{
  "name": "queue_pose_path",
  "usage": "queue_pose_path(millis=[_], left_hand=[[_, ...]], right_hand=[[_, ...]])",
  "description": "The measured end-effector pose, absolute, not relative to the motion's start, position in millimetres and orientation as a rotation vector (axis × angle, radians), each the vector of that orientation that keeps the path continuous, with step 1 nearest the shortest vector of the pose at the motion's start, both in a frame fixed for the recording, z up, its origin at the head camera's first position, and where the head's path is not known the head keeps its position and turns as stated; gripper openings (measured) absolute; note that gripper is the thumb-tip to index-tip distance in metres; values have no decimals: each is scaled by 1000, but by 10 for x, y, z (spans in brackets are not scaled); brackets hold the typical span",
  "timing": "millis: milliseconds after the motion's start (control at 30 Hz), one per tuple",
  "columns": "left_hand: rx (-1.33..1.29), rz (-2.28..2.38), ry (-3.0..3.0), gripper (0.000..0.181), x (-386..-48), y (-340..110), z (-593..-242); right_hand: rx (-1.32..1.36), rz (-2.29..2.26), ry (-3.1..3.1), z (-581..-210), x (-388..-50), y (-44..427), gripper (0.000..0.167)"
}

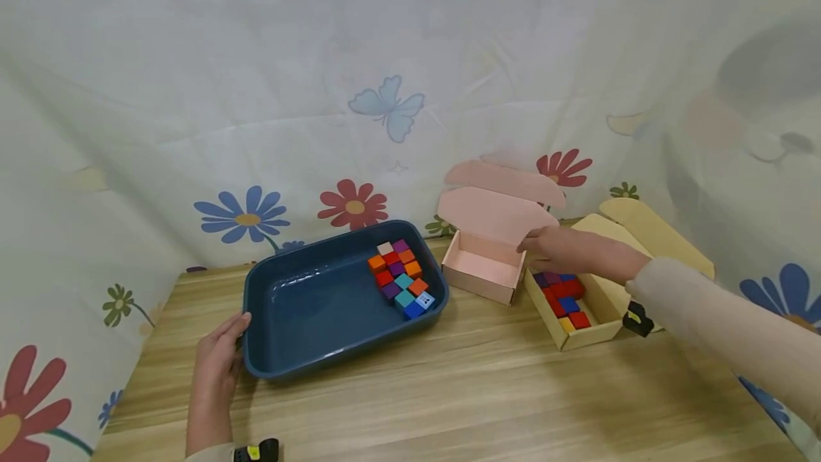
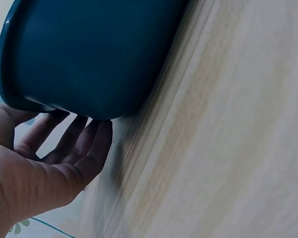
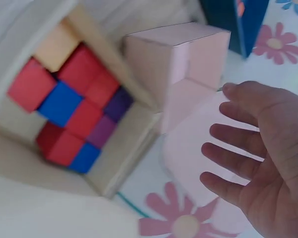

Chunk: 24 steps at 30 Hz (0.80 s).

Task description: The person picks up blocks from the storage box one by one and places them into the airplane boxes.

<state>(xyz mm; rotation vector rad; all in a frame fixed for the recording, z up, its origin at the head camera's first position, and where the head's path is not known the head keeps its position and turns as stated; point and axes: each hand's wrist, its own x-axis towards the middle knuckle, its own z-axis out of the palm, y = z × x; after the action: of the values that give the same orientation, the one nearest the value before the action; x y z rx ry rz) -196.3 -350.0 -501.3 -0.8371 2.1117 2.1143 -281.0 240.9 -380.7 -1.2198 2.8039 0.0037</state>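
Note:
My left hand (image 1: pixel 217 355) holds the left end of a dark blue tray (image 1: pixel 308 366), thumb at the rim and fingers against the outer wall, as the left wrist view shows. Colored cubes (image 1: pixel 398 273) lie together at the tray's right end. My right hand (image 1: pixel 571 252) hovers over the back of a yellow box (image 1: pixel 593 336), beside an open pink box (image 1: pixel 481 285). In the right wrist view its fingers (image 3: pixel 233 163) are spread apart and hold nothing. Several cubes (image 3: pixel 84 119), mostly red with blue, purple and yellow, sit inside the yellow box.
The wooden table (image 1: pixel 449 391) runs in front of the tray and boxes. The pink lid (image 1: pixel 494 212) stands up against a flowered cloth (image 1: pixel 288 127) behind the table. The yellow lid (image 1: pixel 661 234) is folded back at the right, partly behind my forearm.

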Motion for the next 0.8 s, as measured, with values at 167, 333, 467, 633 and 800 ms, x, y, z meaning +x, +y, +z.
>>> queue_pose_path(millis=[167,333,467,633,800], left_hand=[[-864,2116,2109,78,-1968,-3500,-5018],[-866,2105,2113,78,-1967,-3499,-5022],[-866,2095,2118,76,-1960,-3497,-5036],[-867,2111,2097,77,-1964,-3494,-5042],[-866,2121,2092,79,-1970,-3496,-5039]], right_hand=[[-1220,-39,2801,-3690,-2827,2238,41],[-1151,-75,2776,-3632,-2858,2115,58],[-1168,-55,2755,-3614,-2900,2014,66],[-1240,7,2749,-3603,-2968,1859,69],[-1244,-7,2751,-3600,-3037,1642,70]])
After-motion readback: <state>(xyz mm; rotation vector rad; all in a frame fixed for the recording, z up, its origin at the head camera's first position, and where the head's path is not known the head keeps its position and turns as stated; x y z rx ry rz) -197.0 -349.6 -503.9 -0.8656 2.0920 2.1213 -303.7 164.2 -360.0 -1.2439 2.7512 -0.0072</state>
